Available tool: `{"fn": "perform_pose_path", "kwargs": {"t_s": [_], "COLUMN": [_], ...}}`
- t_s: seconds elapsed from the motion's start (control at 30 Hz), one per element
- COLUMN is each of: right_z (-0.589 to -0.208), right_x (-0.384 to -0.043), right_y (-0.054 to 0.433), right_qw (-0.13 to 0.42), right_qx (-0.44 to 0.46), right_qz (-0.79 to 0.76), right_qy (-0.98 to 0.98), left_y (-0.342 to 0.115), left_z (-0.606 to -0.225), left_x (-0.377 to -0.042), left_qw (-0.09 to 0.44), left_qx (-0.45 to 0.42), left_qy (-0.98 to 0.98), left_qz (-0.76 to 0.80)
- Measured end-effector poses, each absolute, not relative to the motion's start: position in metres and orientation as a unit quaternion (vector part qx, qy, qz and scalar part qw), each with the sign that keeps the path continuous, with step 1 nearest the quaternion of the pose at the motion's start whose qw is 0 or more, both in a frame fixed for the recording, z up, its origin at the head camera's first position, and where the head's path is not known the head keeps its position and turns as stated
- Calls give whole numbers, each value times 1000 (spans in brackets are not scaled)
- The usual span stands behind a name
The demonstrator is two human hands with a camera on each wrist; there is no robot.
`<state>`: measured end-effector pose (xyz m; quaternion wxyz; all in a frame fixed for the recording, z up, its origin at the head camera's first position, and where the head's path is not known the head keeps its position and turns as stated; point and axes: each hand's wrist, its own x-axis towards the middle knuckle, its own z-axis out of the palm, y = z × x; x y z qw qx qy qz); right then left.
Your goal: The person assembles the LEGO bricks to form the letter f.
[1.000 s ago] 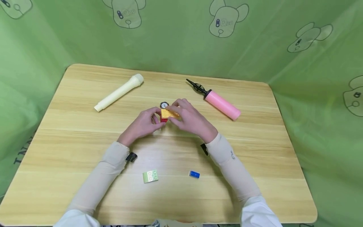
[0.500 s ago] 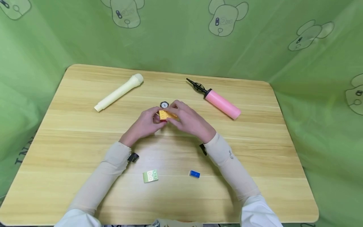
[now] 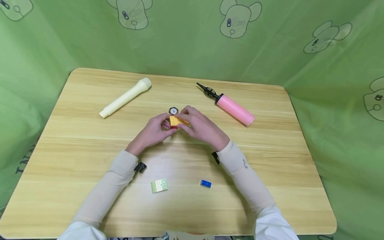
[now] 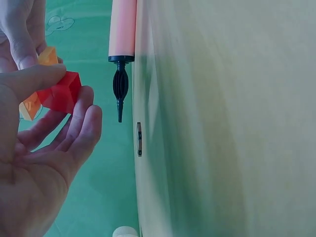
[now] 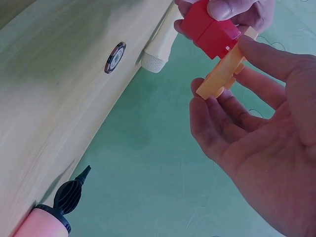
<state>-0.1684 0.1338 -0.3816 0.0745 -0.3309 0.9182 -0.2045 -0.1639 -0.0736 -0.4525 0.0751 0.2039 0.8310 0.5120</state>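
Note:
Near the middle of the table, my left hand (image 3: 153,130) pinches a red toy building brick (image 4: 60,95) between thumb and fingers. My right hand (image 3: 201,127) holds a thin orange-yellow studded brick (image 5: 221,76), its thumb on one edge and fingertips on the other. In the right wrist view the orange-yellow brick's unstudded side faces the red brick, and the two meet at a slant near one end. From the head view the orange-yellow brick (image 3: 174,120) covers most of the red one. Whether they are locked together cannot be seen.
Just beyond the hands lies a round black-and-white chip (image 3: 173,111). A cream microphone (image 3: 126,97) lies back left, and a pink hand pump (image 3: 235,110) with a black nozzle back right. Toward the front edge are a pale green brick (image 3: 159,186) and a small blue brick (image 3: 205,183).
The orange-yellow brick shifted slightly left and nearer over the red brick, then a little back right. Less red shows below it than a second ago. Both hands keep their holds.

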Motion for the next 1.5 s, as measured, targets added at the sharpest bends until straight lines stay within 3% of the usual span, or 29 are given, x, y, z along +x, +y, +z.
{"fn": "perform_pose_path", "kwargs": {"t_s": [0.53,0.77,1.1,1.5], "right_z": [-371,-374,-374,-383], "right_x": [-167,-165,-161,-115], "right_y": [130,129,132,180], "right_qw": [53,103,112,64], "right_qx": [-365,-335,-327,-351], "right_qz": [-181,-202,-211,-152], "right_qy": [912,915,914,922], "left_y": [-70,-70,-72,-73], "left_z": [-446,-449,-454,-458], "left_x": [-157,-156,-156,-152], "left_qw": [49,108,90,112], "left_qx": [219,199,208,195], "left_qy": [807,809,799,809], "left_qz": [546,543,557,544]}}
